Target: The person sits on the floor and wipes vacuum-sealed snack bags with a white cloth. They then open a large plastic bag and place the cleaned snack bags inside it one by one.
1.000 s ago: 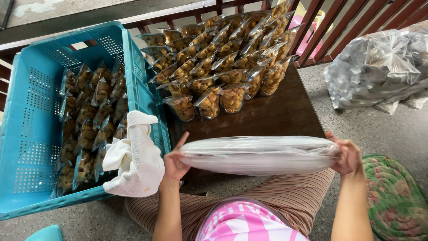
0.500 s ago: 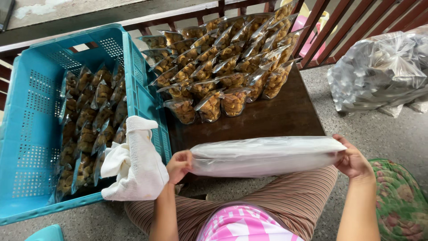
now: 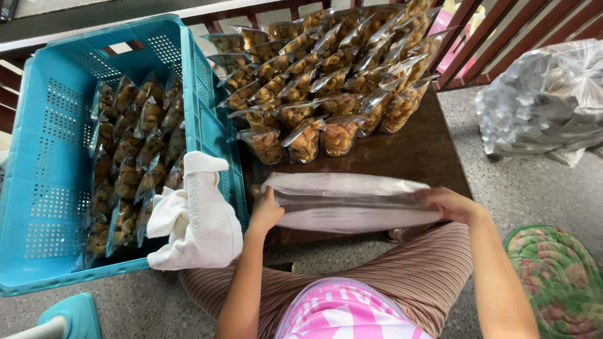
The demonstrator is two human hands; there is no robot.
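Observation:
My left hand (image 3: 265, 212) grips the left end of a long stack of flat clear plastic bags (image 3: 348, 202). My right hand (image 3: 447, 204) holds its right end, fingers curled over the top edge. The stack lies across the near edge of a dark wooden table (image 3: 433, 150), just above my lap. Behind it on the table stand several rows of small sealed pouches of brown snacks (image 3: 326, 75).
A blue perforated crate (image 3: 50, 163) at the left holds more snack pouches, with a white cloth (image 3: 201, 220) draped over its near corner. A big clear plastic sack (image 3: 546, 100) lies on the floor at the right. A floral cushion (image 3: 559, 276) is beside my right leg.
The bag stack has come down from in front of my chest toward the table edge. Both hands moved inward, and the stack looks shorter and more bunched.

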